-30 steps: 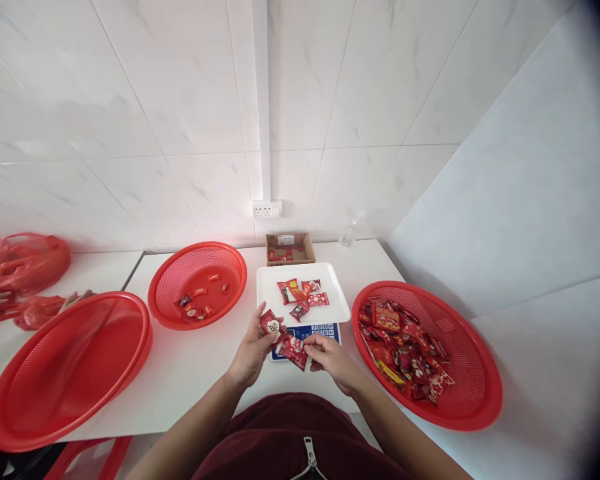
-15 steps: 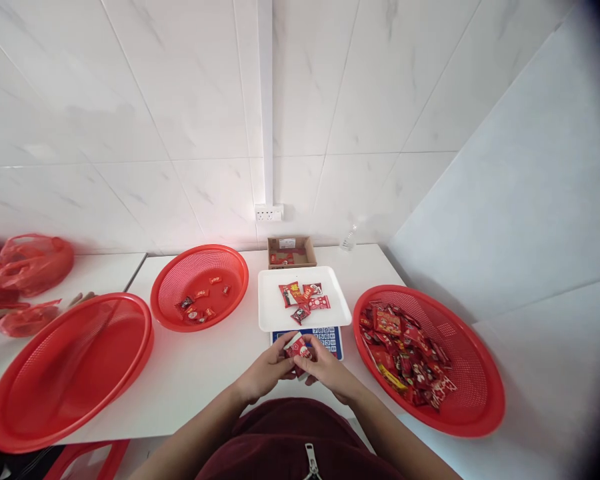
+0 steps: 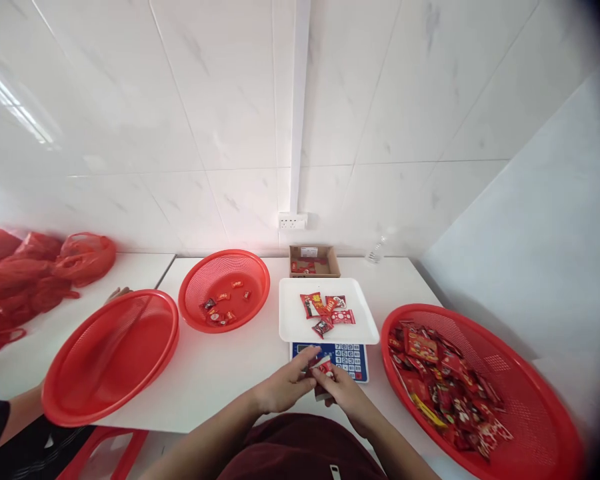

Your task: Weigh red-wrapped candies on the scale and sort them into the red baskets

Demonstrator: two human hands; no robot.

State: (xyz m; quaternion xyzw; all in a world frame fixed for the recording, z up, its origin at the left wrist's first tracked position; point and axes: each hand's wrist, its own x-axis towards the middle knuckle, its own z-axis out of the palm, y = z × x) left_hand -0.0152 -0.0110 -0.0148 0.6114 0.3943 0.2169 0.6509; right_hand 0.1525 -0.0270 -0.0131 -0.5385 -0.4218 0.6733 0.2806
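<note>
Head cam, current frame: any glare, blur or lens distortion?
Head view: reflected light streak glares on the wall, upper left; head view: red bags look soft, basket at right looks stretched, right edge darkens; head view: keypad digits legible, print on the held packet isn't.

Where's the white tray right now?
In the head view, the white tray sits right of centre, in front of the cardboard box and left of the basket heaped with packets.

The one view looks from the wearer's head, forward and down — across the table (image 3: 205,383) to the tiled wall (image 3: 230,87) behind it. It sits close above the wearer's dark red top (image 3: 300,450), seen at the bottom edge.
</note>
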